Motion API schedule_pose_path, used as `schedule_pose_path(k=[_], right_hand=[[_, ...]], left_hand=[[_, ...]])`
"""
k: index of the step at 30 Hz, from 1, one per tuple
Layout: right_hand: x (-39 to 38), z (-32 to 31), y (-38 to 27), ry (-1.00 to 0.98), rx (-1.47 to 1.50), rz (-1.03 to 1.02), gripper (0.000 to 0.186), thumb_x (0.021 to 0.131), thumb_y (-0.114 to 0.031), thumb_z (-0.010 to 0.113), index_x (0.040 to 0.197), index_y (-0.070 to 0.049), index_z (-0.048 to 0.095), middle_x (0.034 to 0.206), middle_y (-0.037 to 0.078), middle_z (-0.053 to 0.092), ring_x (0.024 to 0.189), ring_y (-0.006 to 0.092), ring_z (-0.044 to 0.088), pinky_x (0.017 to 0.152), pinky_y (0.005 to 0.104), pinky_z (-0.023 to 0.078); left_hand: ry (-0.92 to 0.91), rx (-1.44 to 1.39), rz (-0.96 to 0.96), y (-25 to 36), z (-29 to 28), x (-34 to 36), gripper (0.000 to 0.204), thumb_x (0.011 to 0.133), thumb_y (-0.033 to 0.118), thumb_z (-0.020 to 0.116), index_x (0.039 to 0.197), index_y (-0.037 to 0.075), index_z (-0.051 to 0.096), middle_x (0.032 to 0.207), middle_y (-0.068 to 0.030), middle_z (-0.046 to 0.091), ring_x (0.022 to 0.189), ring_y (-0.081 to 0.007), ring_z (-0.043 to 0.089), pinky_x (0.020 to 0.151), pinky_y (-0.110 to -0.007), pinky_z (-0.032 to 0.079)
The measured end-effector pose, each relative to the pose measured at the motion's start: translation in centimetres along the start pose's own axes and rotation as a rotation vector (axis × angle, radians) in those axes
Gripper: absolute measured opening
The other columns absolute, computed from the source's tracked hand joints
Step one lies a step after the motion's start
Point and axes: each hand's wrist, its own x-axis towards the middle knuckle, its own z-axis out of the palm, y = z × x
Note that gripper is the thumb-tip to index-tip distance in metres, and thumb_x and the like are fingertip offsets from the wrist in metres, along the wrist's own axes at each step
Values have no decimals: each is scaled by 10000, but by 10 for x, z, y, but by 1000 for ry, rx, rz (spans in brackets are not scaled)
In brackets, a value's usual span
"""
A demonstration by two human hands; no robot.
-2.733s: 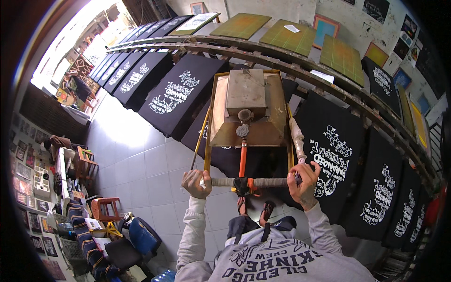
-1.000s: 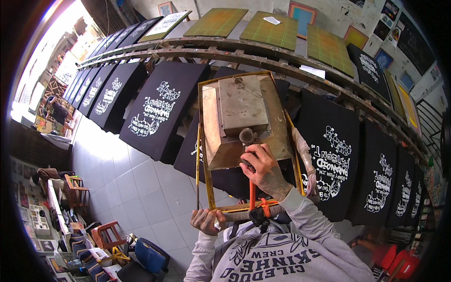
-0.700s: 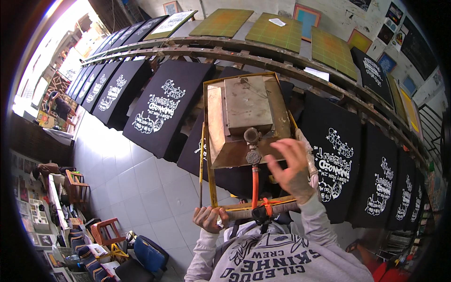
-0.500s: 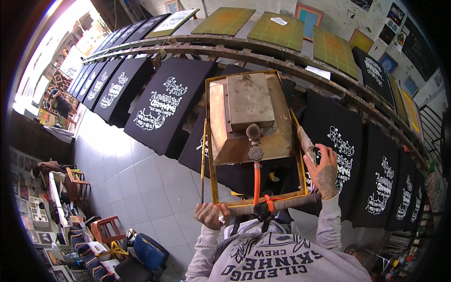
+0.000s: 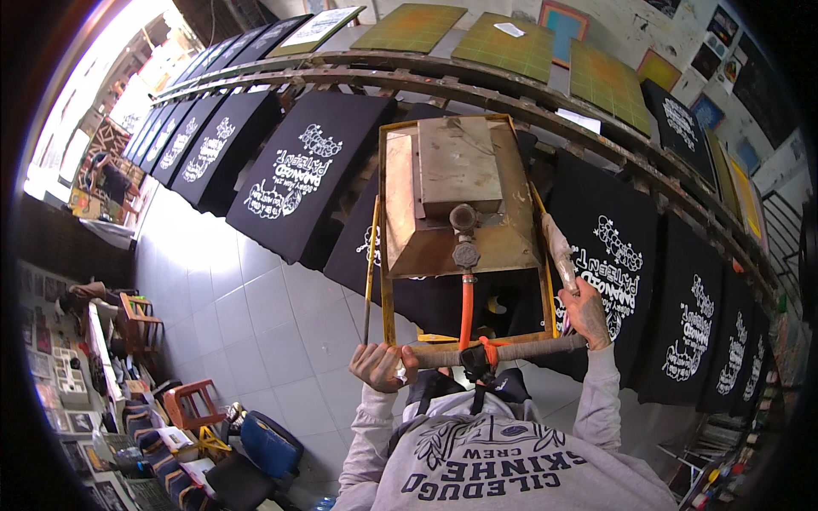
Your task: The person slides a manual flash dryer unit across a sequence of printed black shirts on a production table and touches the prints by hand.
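In front of me a tapered metal hood with a box on top [image 5: 464, 175], which looks like a gas heater, sits in a yellow frame [image 5: 388, 315]. A pipe valve [image 5: 465, 254] and an orange hose [image 5: 467, 311] run from it toward a tape-wrapped handlebar [image 5: 528, 350]. My left hand [image 5: 383, 366] is closed round the bar's left end. At the frame's right side, my right hand [image 5: 590, 315] has its fingers curled on the lower end of a pale wrapped lever [image 5: 558, 247], just above the bar's right end. Printed black T-shirts [image 5: 311, 170] lie on boards around and partly under the heater.
A long metal rail [image 5: 443, 81] runs behind the shirts, with green boards [image 5: 503, 51] beyond it. At left are a red-brown stool [image 5: 194, 407], a blue chair [image 5: 271, 444] and a person [image 5: 115, 183] farther back. Grey tiled floor [image 5: 264, 332] lies between. Shirts also line the right [image 5: 690, 315].
The heater and frame sit slightly higher in view, and the handlebar has shifted up with my left hand. My right hand's raised fingers have curled down onto the lever's end.
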Motion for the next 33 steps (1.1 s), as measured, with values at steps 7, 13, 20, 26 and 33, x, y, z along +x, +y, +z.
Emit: schedule_pose_path(k=[7,13,20,26,33], right_hand=[[-15,2,0,5,31,-18,250,908,-185,711,921,37,599,733,191,625,651,321,627,620,434,464],[-17,-1,0,-56,102,57,208,899,-151,679,942,42,618,720,139,619,627,228,608,602,398,461],[-24,-5,-2,-92,111,44,168,920,-138,663,971,17,622,717,83,613,591,198,606,573,378,463],[-25,0,2,-67,96,65,159,914,-139,666,959,7,621,715,82,613,605,188,594,584,375,457],[-25,21,-5,-59,328,149,161,920,-146,671,938,-13,581,655,42,557,432,160,541,417,331,445]], left_hand=[[38,7,39,-7,-6,-3,169,716,169,672,586,135,570,532,17,493,450,-156,425,507,-321,319],[44,-31,29,-11,-8,1,107,681,170,692,620,145,608,566,47,494,479,-143,432,526,-309,336],[95,-77,68,-16,-7,7,120,645,164,708,622,150,592,557,36,446,472,-159,403,501,-331,307],[131,-112,100,-29,1,11,85,644,178,705,646,143,628,559,34,452,465,-158,403,493,-333,312],[154,-99,132,-58,9,21,116,700,203,690,642,127,625,554,5,503,465,-187,482,495,-352,348]])
